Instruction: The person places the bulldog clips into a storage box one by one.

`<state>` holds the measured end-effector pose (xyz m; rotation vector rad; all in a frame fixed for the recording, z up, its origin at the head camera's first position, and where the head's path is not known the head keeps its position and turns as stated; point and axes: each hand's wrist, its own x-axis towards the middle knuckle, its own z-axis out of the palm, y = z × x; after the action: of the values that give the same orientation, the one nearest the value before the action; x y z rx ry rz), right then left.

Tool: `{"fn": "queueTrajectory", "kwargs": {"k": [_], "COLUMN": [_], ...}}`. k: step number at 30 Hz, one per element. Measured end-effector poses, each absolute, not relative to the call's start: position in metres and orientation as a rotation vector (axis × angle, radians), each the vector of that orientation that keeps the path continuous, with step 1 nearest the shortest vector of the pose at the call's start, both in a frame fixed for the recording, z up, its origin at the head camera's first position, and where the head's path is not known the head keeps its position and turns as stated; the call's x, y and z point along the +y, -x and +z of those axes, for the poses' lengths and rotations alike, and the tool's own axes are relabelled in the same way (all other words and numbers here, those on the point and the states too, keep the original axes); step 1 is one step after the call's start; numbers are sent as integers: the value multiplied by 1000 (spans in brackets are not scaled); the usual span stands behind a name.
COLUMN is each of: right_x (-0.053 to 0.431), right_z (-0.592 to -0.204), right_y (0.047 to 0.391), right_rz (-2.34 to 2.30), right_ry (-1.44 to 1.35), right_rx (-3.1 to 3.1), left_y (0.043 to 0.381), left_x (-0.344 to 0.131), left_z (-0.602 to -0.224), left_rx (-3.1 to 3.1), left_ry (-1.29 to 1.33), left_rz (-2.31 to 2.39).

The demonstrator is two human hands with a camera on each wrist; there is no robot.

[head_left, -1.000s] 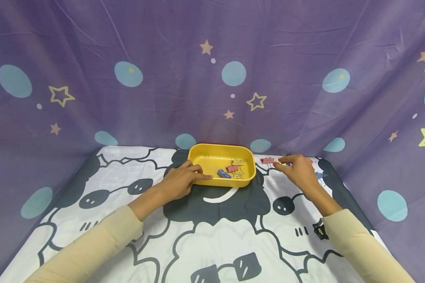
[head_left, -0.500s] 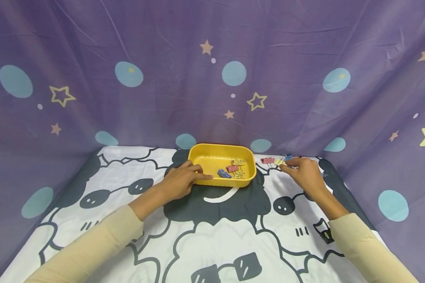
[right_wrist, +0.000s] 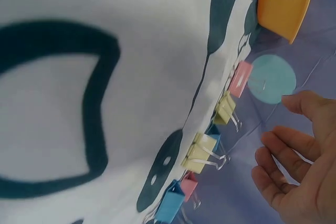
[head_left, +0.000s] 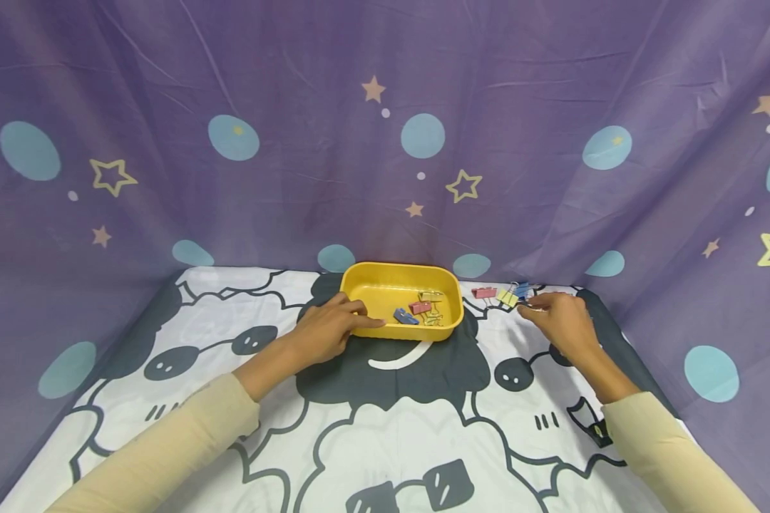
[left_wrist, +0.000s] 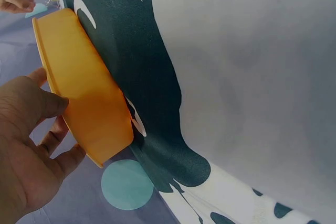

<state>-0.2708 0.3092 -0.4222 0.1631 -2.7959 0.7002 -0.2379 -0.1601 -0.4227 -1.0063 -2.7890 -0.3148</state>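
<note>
My left hand (head_left: pixel 326 328) grips the near rim of a yellow plastic tray (head_left: pixel 375 293); in the left wrist view the thumb lies against its wall. Inside the tray are binder clips: a blue one (head_left: pixel 406 316), a pink one (head_left: pixel 420 307) and yellow ones (head_left: pixel 431 295). Right of the tray, my right hand (head_left: pixel 561 320) hovers over a row of more binder clips, its fingers parted and holding nothing in the right wrist view. That row holds a pink clip (right_wrist: pixel 240 79), a small yellow clip (right_wrist: pixel 224 107), a larger yellow clip (right_wrist: pixel 198 153) and a blue clip (right_wrist: pixel 170 203).
A white cloth (head_left: pixel 398 442) with dark cartoon sheep covers the table. Behind the tray and the clips hangs a purple curtain (head_left: pixel 308 142) printed with stars and dots, close along the table's back edge and both sides.
My right hand has drawn off to the right and slightly down, uncovering the yellow and blue binder clips beside the pink one. The left hand and the tray keep their place.
</note>
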Motion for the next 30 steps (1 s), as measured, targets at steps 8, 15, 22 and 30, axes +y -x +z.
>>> {"fn": "queueTrajectory", "kwargs": {"k": [8,15,22,30], "right_x": [332,347,357,365], "right_z": [-425,-430,-432,-433], "right_y": [273,273,276,280], "right_rz": [634,603,578,565], "right_ry": [-168,-68,33,140], "right_rx": [-2761,-2852,-2968,-3069], "left_y": [237,237,236,238], "left_x": [-160,-160,-160,-160], "left_z": [-422,-422,-423,-423], "left_rx": [-2800,-2798,-2793,-2793], "left_ry": [1000,995,1000,1001], "left_rz": [-313,-326,-323,-321]}}
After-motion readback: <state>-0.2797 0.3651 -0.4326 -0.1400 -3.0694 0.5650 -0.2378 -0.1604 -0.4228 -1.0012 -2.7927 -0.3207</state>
